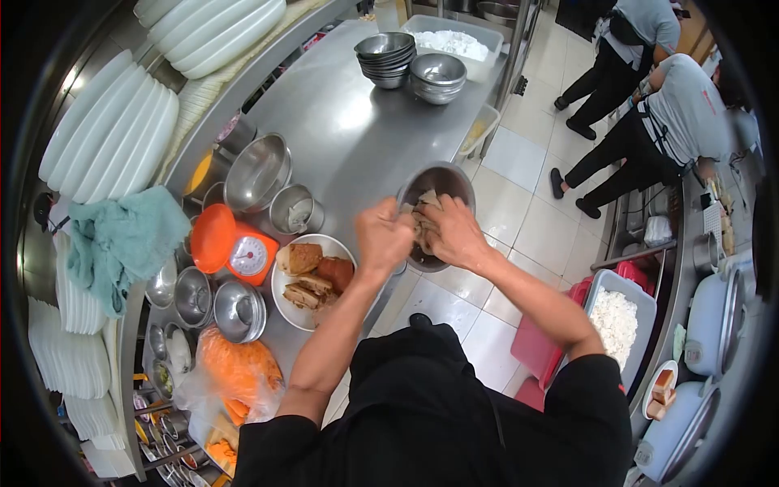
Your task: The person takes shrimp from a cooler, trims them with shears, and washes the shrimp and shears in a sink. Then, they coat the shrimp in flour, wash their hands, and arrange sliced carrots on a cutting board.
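Observation:
A round metal bowl (459, 185) is at the table's right edge, with limp greyish-brown slices (428, 200) inside that look like cooked meat. My right hand (454, 233) reaches over the bowl's near rim, its fingers curled onto these slices. At the bowl's left side, my left hand (385, 238) is closed in a fist; whatever it holds is hidden by the fingers. Left of my left forearm, a white plate (286, 307) carries browned chunks of meat (302, 258).
Stacked metal bowls (385, 57) stand on the steel table (349, 122). An orange scale (248, 255), more bowls and a bag of orange food (243, 365) crowd the left. White plates (114, 134) fill the shelf. Two people (677, 114) stand right; a rice tub (615, 321) is nearer.

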Action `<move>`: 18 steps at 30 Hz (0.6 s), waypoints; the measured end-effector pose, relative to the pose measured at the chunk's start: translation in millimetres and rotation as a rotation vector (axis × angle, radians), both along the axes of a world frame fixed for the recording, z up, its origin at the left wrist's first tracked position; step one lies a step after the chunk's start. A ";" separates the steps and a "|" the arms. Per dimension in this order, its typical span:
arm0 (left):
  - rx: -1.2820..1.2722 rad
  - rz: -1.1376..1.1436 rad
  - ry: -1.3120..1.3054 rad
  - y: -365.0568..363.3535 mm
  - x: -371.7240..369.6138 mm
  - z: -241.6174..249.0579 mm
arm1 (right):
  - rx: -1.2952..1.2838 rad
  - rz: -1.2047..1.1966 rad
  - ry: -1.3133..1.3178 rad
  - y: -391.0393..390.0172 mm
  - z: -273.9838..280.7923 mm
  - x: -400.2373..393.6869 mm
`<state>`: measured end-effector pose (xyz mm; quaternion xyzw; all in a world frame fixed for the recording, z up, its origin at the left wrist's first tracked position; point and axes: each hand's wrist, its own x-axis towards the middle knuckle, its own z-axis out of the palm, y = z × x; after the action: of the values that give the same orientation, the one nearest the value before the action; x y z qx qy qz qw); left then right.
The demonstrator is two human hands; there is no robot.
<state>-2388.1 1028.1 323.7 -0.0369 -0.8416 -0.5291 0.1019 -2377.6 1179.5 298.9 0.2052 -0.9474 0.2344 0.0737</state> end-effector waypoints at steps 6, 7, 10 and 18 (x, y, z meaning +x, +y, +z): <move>-0.080 -0.133 0.425 28.4 2.8 -29.1 | -0.506 0.108 -0.871 40.3 -16.3 16.3; -0.052 -0.108 0.406 27.2 -3.3 -38.1 | -0.346 0.170 -0.839 50.7 -26.6 25.1; 0.177 0.045 0.219 12.8 -34.8 -58.0 | -0.187 -0.023 -0.831 84.8 -50.9 51.2; 0.382 0.121 0.001 -23.9 -14.7 -40.1 | -0.744 -0.274 -0.081 61.6 39.8 39.3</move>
<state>-2402.8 1004.2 283.6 0.0336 -0.7264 -0.6722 0.1391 -2338.3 1241.0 338.7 0.0270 -0.8184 0.5575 0.1363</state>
